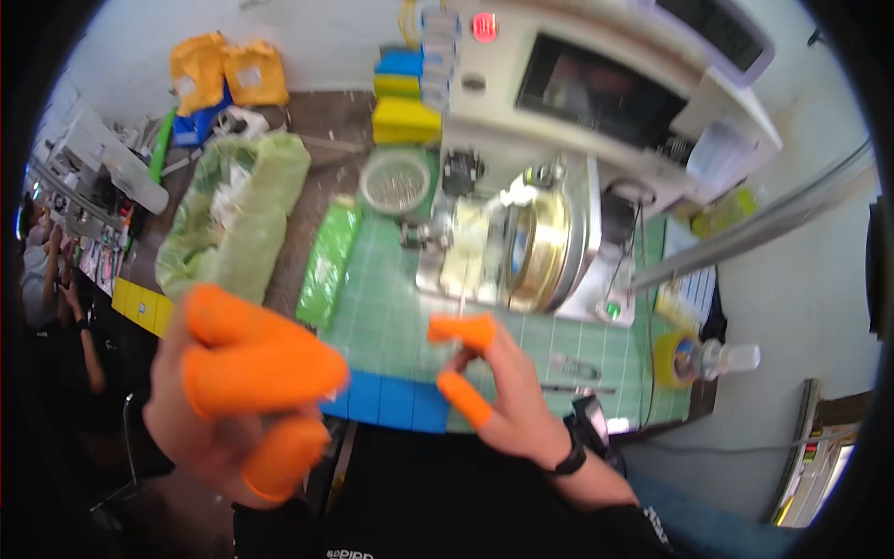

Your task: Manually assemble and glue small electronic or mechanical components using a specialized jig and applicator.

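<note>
My left hand point(247, 396) is raised at the near left, with orange finger cots on its fingers and thumb. Motion smears it, so whether it holds anything is hard to make out. My right hand point(512, 396) hovers over the front of the green cutting mat point(391, 298). Orange cots cover its thumb and forefinger, which stand apart with no object visible between them. Beyond this hand sits a white bench machine point(494, 102) with a brass-coloured round drum point(540, 252). A pale block point(466, 247) lies left of the drum.
A round dish of small parts point(395, 182) and a green packet point(331, 261) lie left of the machine. Further left is a container lined with a pale green bag point(270, 210). Tweezers point(577, 388) and a yellow bottle point(675, 359) are at the right. Other people work far left.
</note>
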The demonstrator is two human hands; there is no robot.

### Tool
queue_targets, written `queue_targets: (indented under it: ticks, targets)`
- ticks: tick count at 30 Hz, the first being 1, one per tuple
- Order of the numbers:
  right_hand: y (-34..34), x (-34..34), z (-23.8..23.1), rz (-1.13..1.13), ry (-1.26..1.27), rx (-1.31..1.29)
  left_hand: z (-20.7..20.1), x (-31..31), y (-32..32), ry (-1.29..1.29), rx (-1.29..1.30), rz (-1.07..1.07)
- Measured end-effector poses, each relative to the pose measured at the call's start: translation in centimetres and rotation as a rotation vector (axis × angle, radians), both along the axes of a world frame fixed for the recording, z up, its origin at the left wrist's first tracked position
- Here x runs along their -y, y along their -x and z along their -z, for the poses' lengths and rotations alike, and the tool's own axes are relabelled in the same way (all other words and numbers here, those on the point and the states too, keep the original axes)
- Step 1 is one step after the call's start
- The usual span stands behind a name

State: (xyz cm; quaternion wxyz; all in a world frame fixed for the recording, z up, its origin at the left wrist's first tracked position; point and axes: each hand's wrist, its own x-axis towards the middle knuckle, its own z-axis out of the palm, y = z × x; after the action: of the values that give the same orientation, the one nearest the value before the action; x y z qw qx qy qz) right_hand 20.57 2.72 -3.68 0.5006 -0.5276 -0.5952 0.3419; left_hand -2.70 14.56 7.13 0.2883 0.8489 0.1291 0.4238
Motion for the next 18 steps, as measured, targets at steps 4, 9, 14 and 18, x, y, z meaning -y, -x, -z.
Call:
queue_targets:
  ticks: [4,9,14,18]
  targets:
    - [1.1,-3.7,2.8,0.127,0.021,-0.395,0.6,-1.3,-0.9,0.059,-0.021,-0.179]
    - [2.6,-6.7,3.5,0.341,-0.054,-0.602,1.5,-3.9,-3.2,0.033,-0.197,-0.316]
    - [2.9,-8.9,4.1,0.43,-0.006,-0.699,3.3,-6.9,-6.2,0.018,-0.238,-0.25]
    - [2.6,-9.8,4.4,0.444,-0.034,-0.666,4.5,-8.4,-8.9,0.03,-0.222,-0.139]
